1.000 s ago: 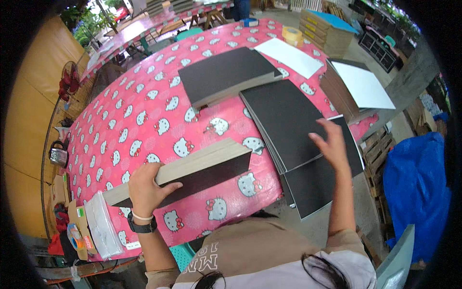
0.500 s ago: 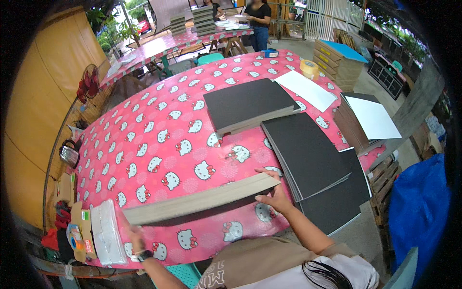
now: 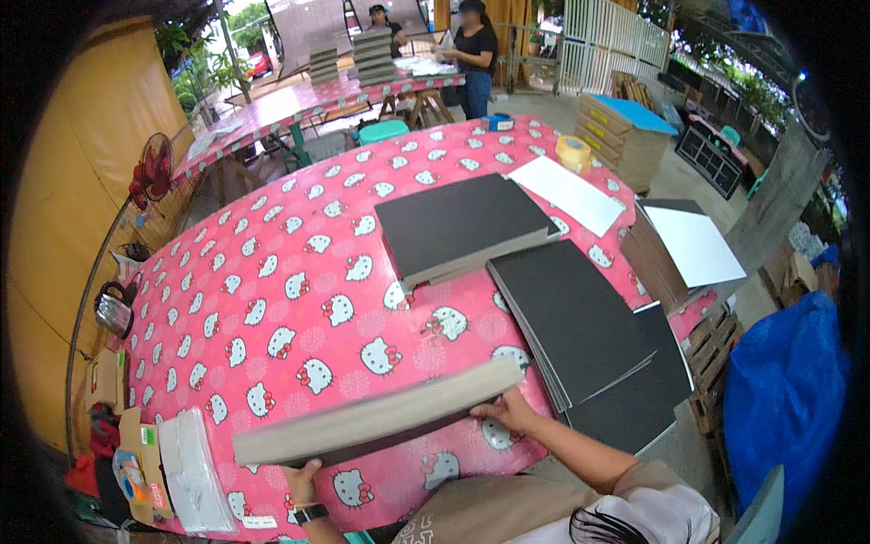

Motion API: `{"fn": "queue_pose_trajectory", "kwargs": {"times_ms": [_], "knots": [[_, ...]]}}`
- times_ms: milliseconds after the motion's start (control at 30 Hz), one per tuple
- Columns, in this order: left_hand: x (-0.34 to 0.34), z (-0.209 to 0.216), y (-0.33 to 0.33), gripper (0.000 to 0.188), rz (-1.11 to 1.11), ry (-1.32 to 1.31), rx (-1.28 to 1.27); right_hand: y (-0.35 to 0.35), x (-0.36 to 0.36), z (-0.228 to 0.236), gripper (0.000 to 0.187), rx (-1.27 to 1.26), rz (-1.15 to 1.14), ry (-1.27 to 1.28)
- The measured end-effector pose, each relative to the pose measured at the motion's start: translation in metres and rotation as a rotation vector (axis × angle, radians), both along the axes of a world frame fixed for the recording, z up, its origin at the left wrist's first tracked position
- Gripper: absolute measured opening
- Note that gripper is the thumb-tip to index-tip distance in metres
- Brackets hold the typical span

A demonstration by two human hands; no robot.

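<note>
A thick stack of boards (image 3: 381, 410), with pale grey edges and a dark near face, stands tilted on its long side above the pink patterned table (image 3: 299, 313). My left hand (image 3: 302, 482) grips it near its left end, the thumb against the dark face and the other fingers partly hidden. At the right end, my right hand (image 3: 509, 413) is closed on the stack, its thumb also on the near side. Right of my right hand lies a fanned pile of black boards (image 3: 575, 317), overlapping another black board (image 3: 625, 408).
Farther back sit a black board stack (image 3: 467, 222), a white sheet (image 3: 569, 195) and a tape roll (image 3: 573, 152). Another stack with a white sheet (image 3: 693, 245) stands at the right. White packages (image 3: 192, 471) and a cardboard box (image 3: 140, 462) are at left. Two people stand at a far table.
My left hand has moved from beside the stack's left end to its near side and now grips it. The stack appears lower in view, as the whole scene has shifted slightly.
</note>
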State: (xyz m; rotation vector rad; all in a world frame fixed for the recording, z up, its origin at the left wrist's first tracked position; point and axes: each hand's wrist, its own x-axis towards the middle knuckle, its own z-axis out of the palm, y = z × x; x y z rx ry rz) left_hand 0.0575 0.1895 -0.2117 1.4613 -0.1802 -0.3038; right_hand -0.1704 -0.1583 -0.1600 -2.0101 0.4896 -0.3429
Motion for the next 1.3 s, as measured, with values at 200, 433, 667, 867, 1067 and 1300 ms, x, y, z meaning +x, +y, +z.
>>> {"fn": "queue_pose_trajectory", "kwargs": {"times_ms": [200,433,667,867,1067,1300], "knots": [[0.002,0.063,-0.046,0.055,0.159,-0.221,0.198,-0.036,0.034,0.043,0.066,0.267,0.045,-0.171],[0.06,0.134,-0.223,0.054,-0.177,-0.046,0.116,-0.216,0.078,0.11,0.085,-0.232,-0.281,0.052],[0.133,0.119,-0.46,0.068,-0.436,-0.034,0.124,-0.433,0.113,0.135,0.071,-0.434,-0.304,0.129],[0.193,0.036,-0.537,0.081,-0.347,-0.274,0.817,-0.494,0.139,-0.004,0.074,-0.549,-0.484,0.403],[0.187,0.043,-0.52,0.068,-0.564,0.022,0.435,-0.506,0.14,-0.002,0.075,-0.374,-0.4,0.499],[0.179,0.053,-0.507,0.055,-0.583,-0.003,0.438,-0.5,0.132,0.005,0.075,-0.393,-0.324,0.513]]}}
